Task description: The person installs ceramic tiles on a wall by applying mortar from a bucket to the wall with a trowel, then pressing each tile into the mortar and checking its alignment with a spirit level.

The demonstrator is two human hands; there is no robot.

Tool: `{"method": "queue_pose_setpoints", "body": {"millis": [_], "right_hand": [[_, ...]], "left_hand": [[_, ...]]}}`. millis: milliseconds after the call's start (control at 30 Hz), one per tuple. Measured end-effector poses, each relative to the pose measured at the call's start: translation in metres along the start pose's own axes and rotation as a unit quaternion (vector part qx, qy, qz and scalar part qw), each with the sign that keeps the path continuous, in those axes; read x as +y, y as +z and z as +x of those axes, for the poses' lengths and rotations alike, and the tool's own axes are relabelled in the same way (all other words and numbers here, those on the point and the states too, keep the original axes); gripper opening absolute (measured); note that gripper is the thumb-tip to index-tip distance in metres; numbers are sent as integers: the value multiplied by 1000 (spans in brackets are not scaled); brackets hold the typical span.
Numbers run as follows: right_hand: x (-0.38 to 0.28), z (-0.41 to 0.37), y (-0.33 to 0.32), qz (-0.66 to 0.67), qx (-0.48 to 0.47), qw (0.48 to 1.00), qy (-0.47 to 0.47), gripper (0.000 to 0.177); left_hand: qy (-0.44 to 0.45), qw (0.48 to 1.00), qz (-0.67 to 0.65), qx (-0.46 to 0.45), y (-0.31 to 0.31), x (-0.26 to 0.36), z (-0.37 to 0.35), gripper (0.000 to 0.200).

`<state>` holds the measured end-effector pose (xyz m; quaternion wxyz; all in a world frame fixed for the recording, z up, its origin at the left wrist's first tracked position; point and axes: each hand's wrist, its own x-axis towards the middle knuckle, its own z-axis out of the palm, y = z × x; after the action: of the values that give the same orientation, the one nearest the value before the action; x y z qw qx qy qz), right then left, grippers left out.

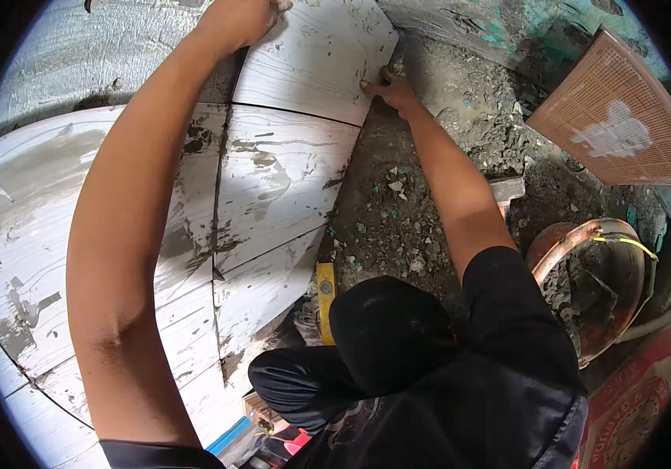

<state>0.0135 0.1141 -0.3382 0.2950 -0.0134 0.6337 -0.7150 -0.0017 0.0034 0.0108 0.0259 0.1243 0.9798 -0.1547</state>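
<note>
A white wood-grain tile (316, 59) lies at the top, beyond a dark joint line from the neighbouring tile (285, 168). My left hand (242, 22) is closed at its far left edge, fingers curled and partly cut off by the top of the view. My right hand (395, 92) grips the tile's right edge, with one digit on the top face and the others along the side. Grey mortar smears mark the laid tiles. What lies under the held tile is hidden.
Rough ground with rubble (398, 211) borders the tiles. A yellow spirit level (325, 301) stands by my knee. On the right are a bucket (640, 293) with mortar, a brown perforated panel (613, 117) and a red printed sack (633, 399). A grey wall (77, 62) rises left.
</note>
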Motion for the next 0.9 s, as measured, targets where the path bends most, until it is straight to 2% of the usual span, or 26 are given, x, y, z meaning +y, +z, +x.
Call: {"method": "queue_pose_setpoints", "body": {"millis": [200, 300, 400, 467, 600, 767, 867, 900], "right_hand": [[-2, -2, -1, -16, -16, 1000, 17, 103], [7, 6, 0, -5, 9, 1000, 17, 108], [5, 7, -1, 14, 0, 1000, 13, 109], [1, 3, -3, 38, -10, 999, 21, 110], [1, 3, 0, -1, 8, 999, 40, 107], [1, 4, 0, -20, 8, 998, 67, 100], [6, 11, -3, -3, -33, 999, 29, 107], [8, 12, -3, -6, -33, 998, 44, 106]], "left_hand": [[-48, 998, -40, -11, -4, 7, -1, 34], [16, 1000, -19, -3, -5, 3, -2, 35], [-25, 999, -41, -9, -9, 10, -3, 35], [-23, 999, -31, -4, -4, 5, -1, 35], [-45, 999, -13, -12, -1, 7, 1, 35], [-25, 1000, -11, 1, 3, 2, 1, 36], [-11, 1000, 19, -1, 2, 2, 3, 32], [-6, 999, 33, -1, 2, 3, 2, 30]]}}
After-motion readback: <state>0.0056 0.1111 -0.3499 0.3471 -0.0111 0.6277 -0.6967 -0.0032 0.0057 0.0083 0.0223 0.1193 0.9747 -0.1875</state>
